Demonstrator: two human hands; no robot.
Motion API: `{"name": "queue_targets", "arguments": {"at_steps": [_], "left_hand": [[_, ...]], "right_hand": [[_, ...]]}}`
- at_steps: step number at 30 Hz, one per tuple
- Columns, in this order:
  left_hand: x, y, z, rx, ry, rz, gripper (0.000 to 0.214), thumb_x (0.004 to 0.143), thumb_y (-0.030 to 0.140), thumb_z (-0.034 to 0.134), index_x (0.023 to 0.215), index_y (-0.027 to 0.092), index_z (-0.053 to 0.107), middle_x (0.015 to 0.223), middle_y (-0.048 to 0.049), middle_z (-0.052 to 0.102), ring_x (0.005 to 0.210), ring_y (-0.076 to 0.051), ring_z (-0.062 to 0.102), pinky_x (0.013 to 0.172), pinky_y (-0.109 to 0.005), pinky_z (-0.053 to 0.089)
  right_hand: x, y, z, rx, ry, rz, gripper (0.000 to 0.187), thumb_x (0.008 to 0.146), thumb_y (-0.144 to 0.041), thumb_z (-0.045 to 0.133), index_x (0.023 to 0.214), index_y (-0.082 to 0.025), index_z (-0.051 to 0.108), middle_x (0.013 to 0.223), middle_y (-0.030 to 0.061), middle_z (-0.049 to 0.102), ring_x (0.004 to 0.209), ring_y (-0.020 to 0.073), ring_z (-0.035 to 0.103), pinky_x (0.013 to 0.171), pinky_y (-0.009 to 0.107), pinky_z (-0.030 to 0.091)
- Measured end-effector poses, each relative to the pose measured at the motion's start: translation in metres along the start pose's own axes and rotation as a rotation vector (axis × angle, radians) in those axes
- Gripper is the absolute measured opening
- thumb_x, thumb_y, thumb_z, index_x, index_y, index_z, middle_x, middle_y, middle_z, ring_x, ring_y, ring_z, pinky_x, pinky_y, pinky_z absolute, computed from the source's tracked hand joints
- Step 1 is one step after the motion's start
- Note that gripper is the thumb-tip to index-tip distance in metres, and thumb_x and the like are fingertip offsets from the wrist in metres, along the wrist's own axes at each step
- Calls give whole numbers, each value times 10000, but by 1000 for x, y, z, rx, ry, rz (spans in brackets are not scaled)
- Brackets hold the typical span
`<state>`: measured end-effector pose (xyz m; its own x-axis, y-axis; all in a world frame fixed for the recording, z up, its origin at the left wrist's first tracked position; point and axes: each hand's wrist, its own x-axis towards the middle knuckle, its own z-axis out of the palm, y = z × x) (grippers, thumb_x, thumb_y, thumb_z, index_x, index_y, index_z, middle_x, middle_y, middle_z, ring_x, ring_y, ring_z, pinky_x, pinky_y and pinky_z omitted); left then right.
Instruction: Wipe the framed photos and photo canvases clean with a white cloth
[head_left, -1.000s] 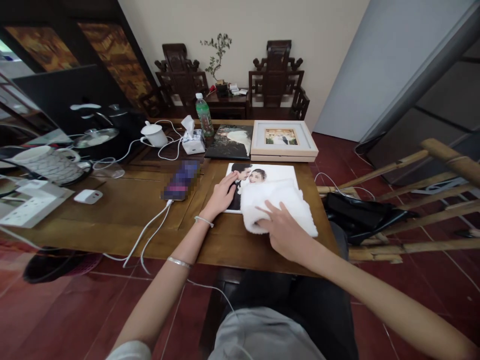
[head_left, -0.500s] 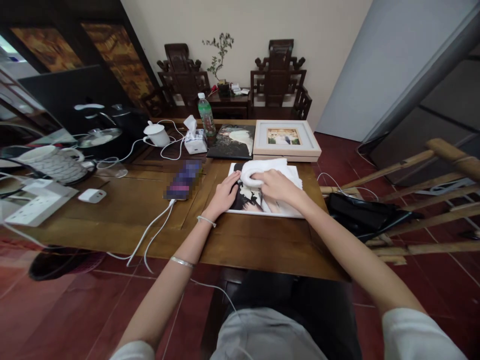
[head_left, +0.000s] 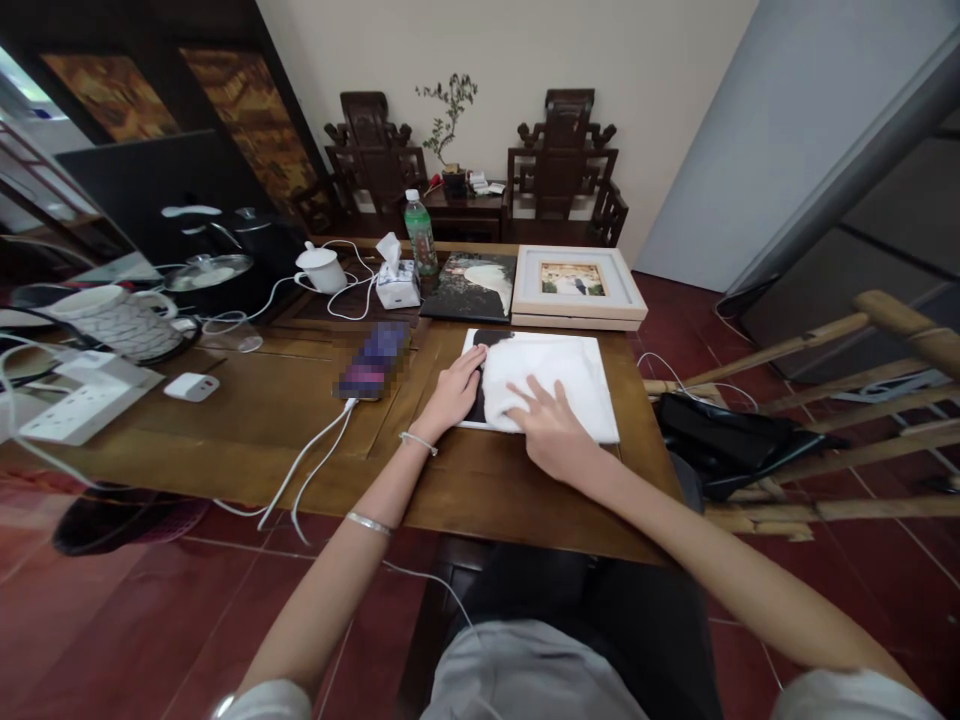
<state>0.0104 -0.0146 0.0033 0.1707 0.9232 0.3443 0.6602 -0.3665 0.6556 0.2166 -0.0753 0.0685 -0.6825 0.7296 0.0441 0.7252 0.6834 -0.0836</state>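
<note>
A white cloth (head_left: 553, 375) lies spread over a flat photo print (head_left: 474, 396) on the wooden table (head_left: 262, 420), hiding most of it. My right hand (head_left: 547, 430) rests flat on the near part of the cloth, fingers spread. My left hand (head_left: 452, 393) presses the print's left edge, fingers stretched out on it.
Behind the print lie a white framed photo (head_left: 576, 285) and a dark photo print (head_left: 471, 286). A phone (head_left: 371, 361) on a white cable, a tissue box (head_left: 397, 284), a green bottle (head_left: 421, 233), a teapot (head_left: 321, 269) and a power strip (head_left: 82, 400) stand to the left. Bamboo poles (head_left: 810, 420) and a black bag (head_left: 724, 440) are to the right.
My right hand has pulled the cloth from the far edge of the print back toward me, and the cloth now lies flat over most of the picture. My left hand has stayed put.
</note>
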Motion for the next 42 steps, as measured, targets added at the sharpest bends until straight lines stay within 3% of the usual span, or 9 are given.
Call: {"name": "queue_targets", "arguments": {"at_steps": [4, 7, 13, 18, 22, 25, 32, 38, 42], "left_hand": [[-1, 3, -1, -2, -6, -14, 452, 930, 201, 356, 1348, 154, 518, 1477, -90, 439, 1397, -216, 360, 1178, -449, 259], [-1, 3, 0, -9, 3, -13, 448, 926, 195, 367, 1346, 187, 522, 1475, -69, 445, 1395, -210, 364, 1177, -447, 261], [-1, 2, 1, -28, 7, -24, 443, 925, 197, 379, 1342, 193, 529, 1472, -68, 450, 1395, -220, 363, 1176, -457, 253], [-1, 0, 3, -42, 24, -19, 434, 933, 232, 376, 1336, 206, 535, 1470, -65, 454, 1392, -220, 368, 1173, -464, 248], [-1, 3, 2, -124, 67, -44, 441, 965, 347, 348, 1336, 200, 536, 1452, -68, 477, 1379, -217, 391, 1175, -439, 246], [-2, 10, -4, -253, 160, -33, 539, 985, 465, 269, 1378, 171, 489, 1464, -79, 461, 1375, -201, 395, 1178, -394, 241], [-3, 14, -9, -238, 190, -50, 620, 991, 513, 168, 1379, 146, 484, 1453, -94, 472, 1368, -209, 408, 1170, -393, 258], [-3, 13, -2, -56, 44, -37, 519, 990, 464, 278, 1362, 177, 496, 1463, -85, 460, 1391, -194, 371, 1174, -392, 249], [-2, 9, -1, -1, -3, -34, 459, 980, 392, 351, 1375, 198, 484, 1486, -77, 429, 1409, -218, 336, 1167, -447, 253]], "right_hand": [[-49, -13, -20, 90, -120, -72, 571, 745, 28, 356, 1218, -156, 618, 1442, 129, 472, 1392, 338, 297, 1081, 590, 265], [-66, -5, -36, 152, -189, -35, 556, 730, 8, 368, 1193, -150, 631, 1282, 168, 599, 1258, 306, 487, 1002, 477, 389], [-46, 52, -47, 189, -94, 143, 590, 694, -7, 376, 1180, -202, 647, 1000, 96, 711, 890, 239, 647, 784, 310, 457], [4, 76, -35, 102, -17, 202, 587, 722, -10, 382, 1249, -156, 595, 1143, 135, 673, 1050, 296, 602, 891, 407, 448], [38, 48, -17, -9, 20, 185, 537, 769, -30, 406, 1265, -143, 577, 1336, 162, 564, 1294, 411, 392, 969, 658, 337], [47, 18, -5, -16, 5, 19, 528, 804, -55, 429, 1299, -178, 565, 1503, 110, 393, 1384, 433, 243, 1007, 727, 242], [7, -6, -6, 78, -75, -332, 580, 754, 35, 379, 1229, -192, 623, 1455, 87, 467, 1422, 322, 239, 1095, 648, 200], [-39, 23, -32, 150, -86, -193, 558, 692, 34, 383, 1133, -163, 664, 1224, 144, 646, 1282, 255, 485, 1063, 480, 349], [-37, 46, -42, 95, -79, -5, 530, 716, -8, 383, 1115, -188, 683, 1053, 119, 706, 970, 273, 646, 836, 394, 473]]}}
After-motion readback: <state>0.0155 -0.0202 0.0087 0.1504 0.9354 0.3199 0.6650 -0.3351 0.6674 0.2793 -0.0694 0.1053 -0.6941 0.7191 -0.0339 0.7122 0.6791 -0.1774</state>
